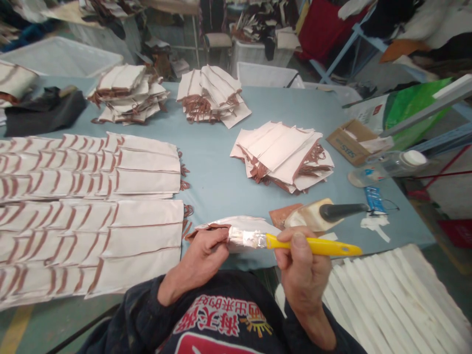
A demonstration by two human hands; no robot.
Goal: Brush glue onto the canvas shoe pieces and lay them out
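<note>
— Gripping what, on the right?

— A yellow brush, held by its handle in the closed fingers of the right hand, with bristles leftward, toward the other hand.

— And on the left?

— In the left hand, seemingly pinched between closed fingers: the brown end of a pale panel, probably for steadiness beside the bristles.

— Lying where?

— At the front edge of the desk, partly hidden by the brush, presumably for easy handling.

— And those overlapping panels?

— Stepped, probably to leave brown edges showing.
</note>
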